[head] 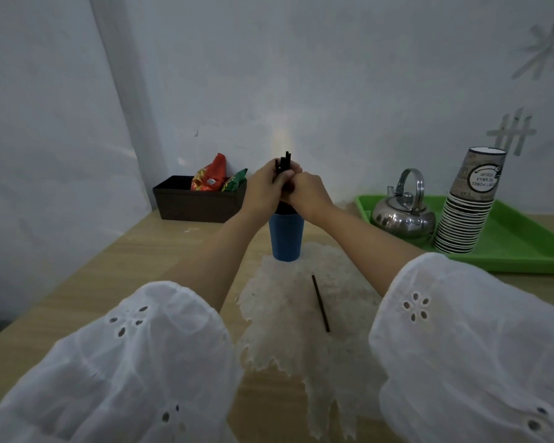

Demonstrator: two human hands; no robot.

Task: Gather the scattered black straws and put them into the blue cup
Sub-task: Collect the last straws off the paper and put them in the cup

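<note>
While they meet over blue cup (pixel 286 236) | left hand (pixel 264 190), right hand (pixel 307 193) grip black straws (pixel 283 161) upright

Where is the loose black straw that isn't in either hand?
In the head view the loose straw lies flat on the pale patch, right of centre, nearer the camera than the blue cup.
</note>
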